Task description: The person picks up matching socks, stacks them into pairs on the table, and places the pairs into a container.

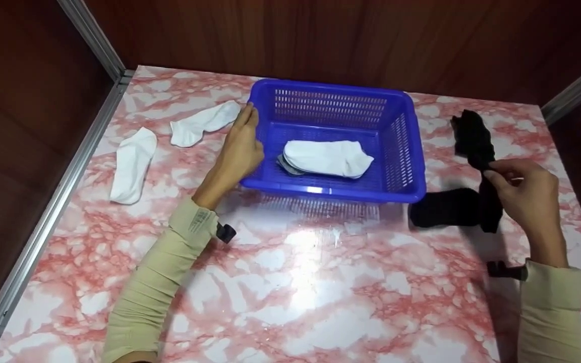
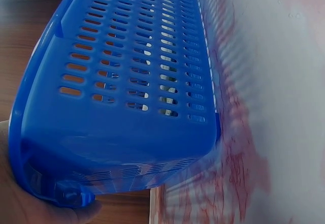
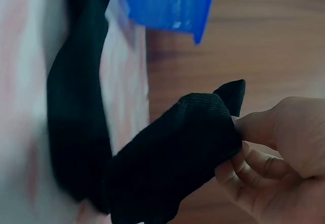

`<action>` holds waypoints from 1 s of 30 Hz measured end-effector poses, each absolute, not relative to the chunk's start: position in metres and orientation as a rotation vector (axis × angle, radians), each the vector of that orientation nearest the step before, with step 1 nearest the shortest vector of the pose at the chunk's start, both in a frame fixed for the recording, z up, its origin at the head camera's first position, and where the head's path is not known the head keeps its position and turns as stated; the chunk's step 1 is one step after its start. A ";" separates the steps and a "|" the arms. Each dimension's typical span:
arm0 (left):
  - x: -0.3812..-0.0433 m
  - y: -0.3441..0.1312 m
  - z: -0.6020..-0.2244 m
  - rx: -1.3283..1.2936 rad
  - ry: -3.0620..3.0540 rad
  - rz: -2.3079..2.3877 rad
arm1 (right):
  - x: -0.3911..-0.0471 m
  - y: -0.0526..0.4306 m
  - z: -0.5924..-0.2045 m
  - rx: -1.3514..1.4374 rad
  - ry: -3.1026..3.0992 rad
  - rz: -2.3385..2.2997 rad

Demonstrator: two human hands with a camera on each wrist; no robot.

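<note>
My left hand (image 1: 242, 146) grips the left rim of a blue plastic basket (image 1: 331, 190), fingers over the edge. In the left wrist view the basket's slotted side fills much of the frame. Inside lies a stack of folded socks, a white sock (image 1: 328, 157) on top and a grey edge below it. On the right, my right hand (image 1: 525, 189) pinches a black sock (image 3: 172, 158) between thumb and fingers, and it hangs from them. Under it another black sock (image 1: 444, 207) lies flat beside the basket's front right corner. More black sock fabric (image 1: 472, 132) shows beyond the hand.
Two white socks lie left of the basket, one upright in the view (image 1: 133, 166) and one slanted (image 1: 204, 123) near my left hand. The red and white marbled table (image 1: 290, 282) is bordered by dark wood panels (image 1: 321, 40) with metal edging.
</note>
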State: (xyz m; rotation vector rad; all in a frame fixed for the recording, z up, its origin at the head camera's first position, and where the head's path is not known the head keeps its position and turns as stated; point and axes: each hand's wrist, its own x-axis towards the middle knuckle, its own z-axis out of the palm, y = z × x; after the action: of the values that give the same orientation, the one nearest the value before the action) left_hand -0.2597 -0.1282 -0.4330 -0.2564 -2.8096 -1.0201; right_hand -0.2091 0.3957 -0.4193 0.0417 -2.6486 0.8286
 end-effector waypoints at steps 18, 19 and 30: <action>-0.259 -0.129 -0.433 -0.252 -2.807 -1.020 | -0.150 0.291 -0.395 0.845 -2.407 0.931; -0.259 -0.129 -0.433 -0.253 -2.808 -1.018 | -0.149 0.286 -0.397 0.885 -2.407 0.962; -0.259 -0.128 -0.434 -0.237 -2.805 -1.030 | -0.140 0.217 -0.426 1.088 -2.358 1.375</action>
State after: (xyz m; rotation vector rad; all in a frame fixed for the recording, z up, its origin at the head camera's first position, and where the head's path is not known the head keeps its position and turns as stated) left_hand -0.2590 -0.1276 -0.4341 -0.2369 -2.8046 -1.0299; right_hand -0.1397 0.2172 -0.4257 1.0877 -2.3581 1.3749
